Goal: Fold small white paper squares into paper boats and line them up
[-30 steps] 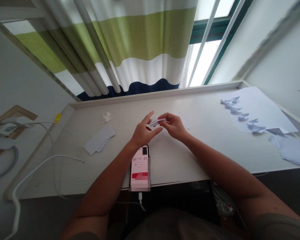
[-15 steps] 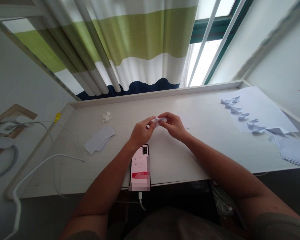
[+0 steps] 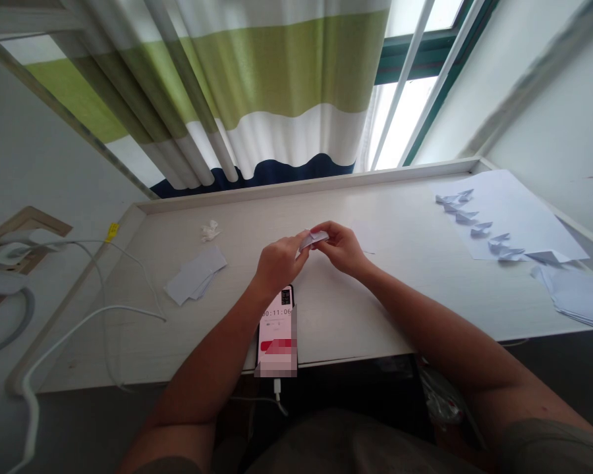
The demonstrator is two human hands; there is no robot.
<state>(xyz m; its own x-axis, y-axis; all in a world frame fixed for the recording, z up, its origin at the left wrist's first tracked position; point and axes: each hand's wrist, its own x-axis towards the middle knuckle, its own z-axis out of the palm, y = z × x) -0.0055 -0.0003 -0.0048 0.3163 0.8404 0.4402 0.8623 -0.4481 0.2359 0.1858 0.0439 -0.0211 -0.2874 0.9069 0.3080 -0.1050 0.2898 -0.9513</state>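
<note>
A small folded piece of white paper (image 3: 315,239) is held between both hands, above the middle of the desk. My left hand (image 3: 281,262) is closed on its left end, thumb towards me. On its right end, my right hand (image 3: 342,249) pinches it with bent fingers. The paper's lower folds are partly hidden by the fingers. Just below my left hand lies a phone (image 3: 277,322) showing a running time display, with a white cable plugged into its near end.
Several folded paper figures (image 3: 481,229) stand on a white sheet (image 3: 528,204) at the right, beside a stack of paper (image 3: 573,299). Paper rectangles (image 3: 195,275) and a crumpled tissue (image 3: 210,230) lie left. White cables (image 3: 93,309) cross the desk's left edge.
The folded paper has turned between my fingers, so a flatter, longer face shows now. Both hands have shifted only slightly, and the things on the desk stay put.
</note>
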